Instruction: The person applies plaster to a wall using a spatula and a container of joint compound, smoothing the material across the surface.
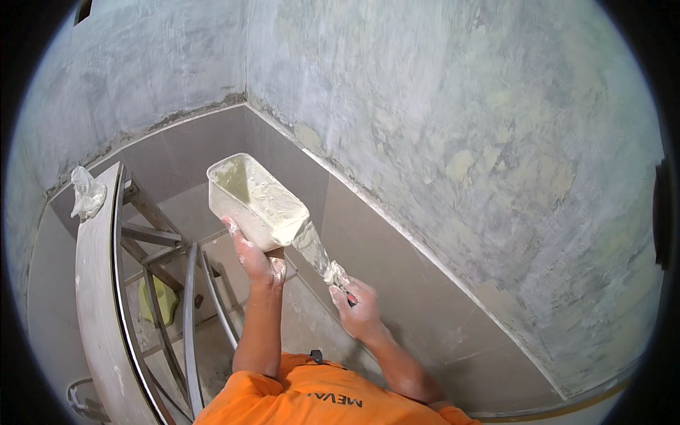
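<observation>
One tub (237, 207) of pale putty (273, 202) is clasped from below by the left hand (253, 256), beside the tiled wall (404, 276); the right hand (359, 308) grips a coated scraper (312, 246) at its rim.

The left hand (253, 256) supports a tub (237, 205) of pale paste (265, 197); the right hand (360, 308) grips what looks like a scraper (312, 246), near a patchy wall (453, 134).

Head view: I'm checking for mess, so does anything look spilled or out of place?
Yes: paste clumps on the knife right by the right hand and smears the left hand, though it belongs in the tub. The crumpled bag on the plank looks stray.
</observation>
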`<state>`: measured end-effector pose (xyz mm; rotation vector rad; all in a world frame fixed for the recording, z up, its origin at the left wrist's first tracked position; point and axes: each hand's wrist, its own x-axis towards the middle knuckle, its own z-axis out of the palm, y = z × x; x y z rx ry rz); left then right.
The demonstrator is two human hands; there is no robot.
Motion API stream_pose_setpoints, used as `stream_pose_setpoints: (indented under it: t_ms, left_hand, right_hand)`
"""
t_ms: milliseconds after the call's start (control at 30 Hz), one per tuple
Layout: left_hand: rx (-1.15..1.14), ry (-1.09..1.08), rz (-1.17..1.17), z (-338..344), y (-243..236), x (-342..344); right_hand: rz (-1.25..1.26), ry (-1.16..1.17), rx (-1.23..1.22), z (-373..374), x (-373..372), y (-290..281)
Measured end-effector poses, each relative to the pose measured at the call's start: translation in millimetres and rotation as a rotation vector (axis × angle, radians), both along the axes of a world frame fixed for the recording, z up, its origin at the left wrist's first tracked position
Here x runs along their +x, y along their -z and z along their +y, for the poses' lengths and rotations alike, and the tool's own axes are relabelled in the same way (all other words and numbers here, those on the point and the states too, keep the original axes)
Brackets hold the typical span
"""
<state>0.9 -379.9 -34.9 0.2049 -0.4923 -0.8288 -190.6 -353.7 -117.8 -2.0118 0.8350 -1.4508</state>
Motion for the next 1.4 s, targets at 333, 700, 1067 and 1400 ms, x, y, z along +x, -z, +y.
stream_pose_setpoints:
  t_ms: [333,700,1067,1400]
  left_hand:
    - [-0.037,0.007,0.017,-7,-2,16]
    - [-0.026,0.063,0.07,-12,12,4]
    - [-0.012,-0.043,0.126,-19,20,58]
    - [0.042,0.192,0.126,-18,16,13]
  right_hand:
    - [-0.133,0.041,0.145,-10,-2,-61]
    - [0.036,0.08,0.053,-7,49,-52]
    - [0.065,0.159,0.261,-16,18,-8]
    - [-0.021,0.246,0.228,-20,19,-62]
